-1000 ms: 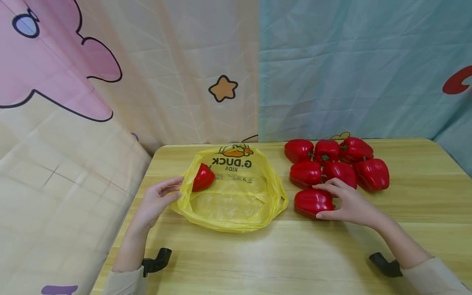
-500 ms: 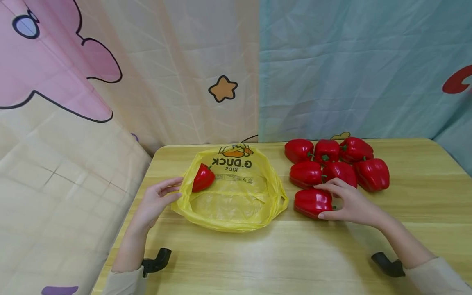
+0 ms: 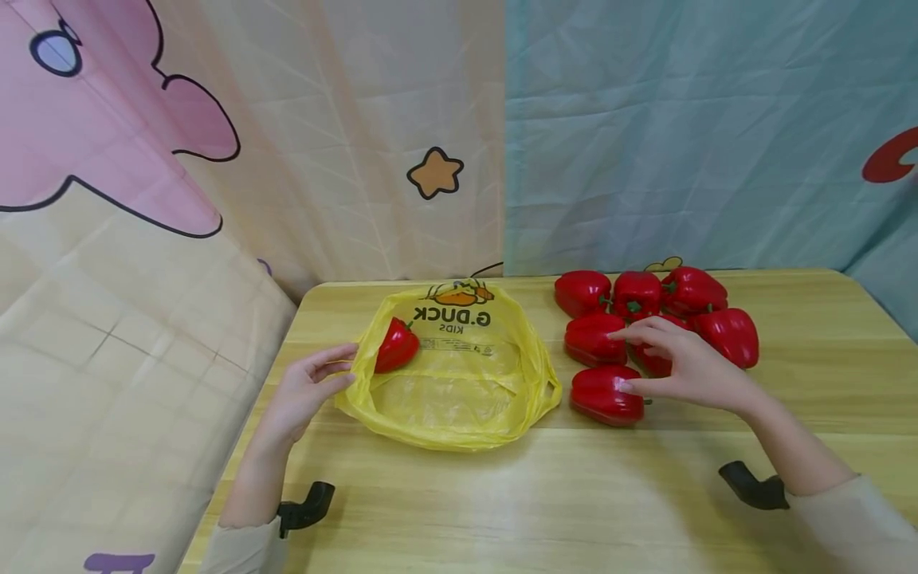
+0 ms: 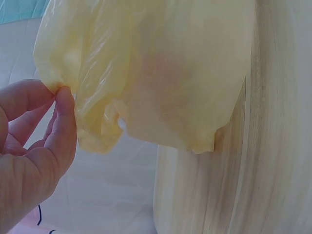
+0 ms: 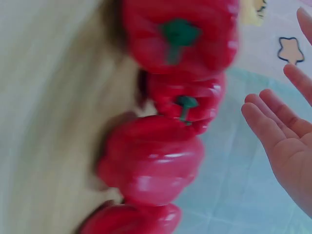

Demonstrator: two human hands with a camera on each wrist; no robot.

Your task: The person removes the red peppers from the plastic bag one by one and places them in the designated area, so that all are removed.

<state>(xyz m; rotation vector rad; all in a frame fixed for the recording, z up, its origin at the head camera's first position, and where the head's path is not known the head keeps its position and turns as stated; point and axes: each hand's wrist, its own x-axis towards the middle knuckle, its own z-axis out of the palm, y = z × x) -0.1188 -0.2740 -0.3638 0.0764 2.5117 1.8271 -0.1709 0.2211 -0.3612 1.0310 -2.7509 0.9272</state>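
A yellow plastic bag [image 3: 445,399] with duck print lies on the table, mouth wide. At its left rim my left hand [image 3: 304,391] pinches the plastic between thumb and index finger; the left wrist view shows the pinch [image 4: 61,90] closely. Inside the bag, on the left, is one red bell pepper [image 3: 397,347]. My right hand [image 3: 684,363] hovers over the front bell pepper [image 3: 606,395], fingers spread and holding nothing. Its thumb overlaps that pepper in the head view. In the right wrist view the hand [image 5: 287,126] is apart from the peppers.
Several more red bell peppers [image 3: 595,339] lie close together behind the front one, at the back right of the wooden table [image 3: 488,510]. Printed curtains [image 3: 610,159] hang behind the table and along its left side.
My right hand has risen off the front bell pepper, which stays on the table. My left hand keeps its hold on the bag rim.
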